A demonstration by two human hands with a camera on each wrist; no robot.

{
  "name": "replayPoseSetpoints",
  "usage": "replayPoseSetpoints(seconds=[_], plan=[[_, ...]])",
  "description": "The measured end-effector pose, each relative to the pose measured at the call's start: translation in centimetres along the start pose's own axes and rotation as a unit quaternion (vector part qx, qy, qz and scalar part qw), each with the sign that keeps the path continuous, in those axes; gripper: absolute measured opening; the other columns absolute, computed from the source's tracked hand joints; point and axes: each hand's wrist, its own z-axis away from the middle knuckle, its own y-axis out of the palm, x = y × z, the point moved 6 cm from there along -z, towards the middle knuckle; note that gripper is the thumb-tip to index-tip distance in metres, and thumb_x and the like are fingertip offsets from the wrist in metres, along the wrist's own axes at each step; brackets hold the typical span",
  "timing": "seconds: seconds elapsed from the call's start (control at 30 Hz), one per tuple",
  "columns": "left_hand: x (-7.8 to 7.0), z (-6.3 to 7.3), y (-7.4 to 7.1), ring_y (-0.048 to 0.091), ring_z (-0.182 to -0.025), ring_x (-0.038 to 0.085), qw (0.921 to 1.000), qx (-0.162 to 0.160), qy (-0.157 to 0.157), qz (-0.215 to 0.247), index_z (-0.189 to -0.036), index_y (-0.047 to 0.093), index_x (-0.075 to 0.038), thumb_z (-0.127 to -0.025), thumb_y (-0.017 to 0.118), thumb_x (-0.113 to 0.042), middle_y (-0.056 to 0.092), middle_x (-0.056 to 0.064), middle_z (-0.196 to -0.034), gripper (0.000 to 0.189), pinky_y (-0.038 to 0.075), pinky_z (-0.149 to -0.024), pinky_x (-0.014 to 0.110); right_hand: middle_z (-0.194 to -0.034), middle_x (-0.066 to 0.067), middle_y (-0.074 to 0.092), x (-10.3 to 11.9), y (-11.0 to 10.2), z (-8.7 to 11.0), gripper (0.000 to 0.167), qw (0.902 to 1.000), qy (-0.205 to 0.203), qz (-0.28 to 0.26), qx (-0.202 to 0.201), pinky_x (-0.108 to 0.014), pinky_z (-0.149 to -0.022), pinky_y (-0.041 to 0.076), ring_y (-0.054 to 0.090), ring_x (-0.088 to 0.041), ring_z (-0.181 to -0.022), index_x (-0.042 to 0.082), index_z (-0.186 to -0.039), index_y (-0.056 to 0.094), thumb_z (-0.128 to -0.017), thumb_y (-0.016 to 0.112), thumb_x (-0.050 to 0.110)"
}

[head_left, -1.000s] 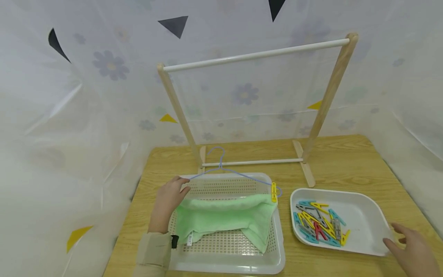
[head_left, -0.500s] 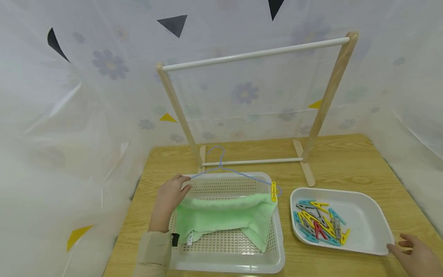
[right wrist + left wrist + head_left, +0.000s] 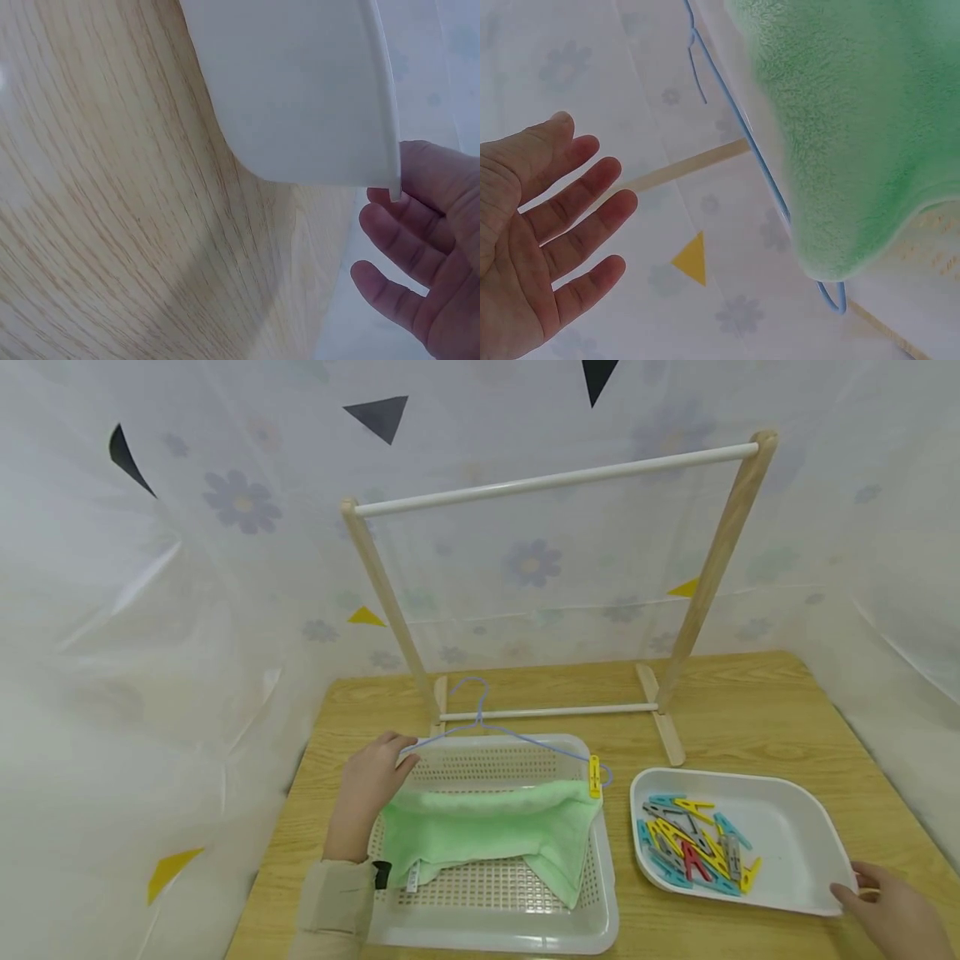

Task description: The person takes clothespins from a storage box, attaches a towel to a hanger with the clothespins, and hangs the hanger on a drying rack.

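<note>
My left hand is beside the left arm of a blue wire hanger, fingers apart and relaxed, with a gap to the wire in the left wrist view. A light green towel lies along the hanger over a white perforated basket. One yellow clothespin sits at the towel's top right corner, on the hanger. At the right, my right hand pinches the right end of a white tray, thumb on one side of the rim and index finger on the other.
Several clothespins, yellow, blue, grey and one red, lie in the tray's left half. Behind the basket stands a wooden rack with a white top bar. The wooden table is enclosed by pale flowered sheeting.
My right hand has closed on the tray's right rim, thumb coming over the edge. My left hand has shifted slightly up along the hanger; towel and basket have stayed in place.
</note>
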Motion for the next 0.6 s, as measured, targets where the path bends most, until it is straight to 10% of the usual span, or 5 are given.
replayPoseSetpoints(seconds=[0.6], plan=[[0.0, -0.2, 0.0, 0.061, -0.068, 0.021, 0.9999, -0.005, 0.009, -0.001, -0.103, 0.066, -0.008, -0.083, 0.065, -0.022, 0.062, 0.008, -0.1, 0.025, 0.046, -0.049, 0.029, -0.097, -0.036, 0.051, 3.2, -0.9, -1.3, 0.053, 0.9963, -0.08, -0.019, -0.026, -0.046, -0.058, 0.046, 0.056, -0.044, -0.079, -0.021, -0.108, 0.04, -0.082, 0.061, 0.019]])
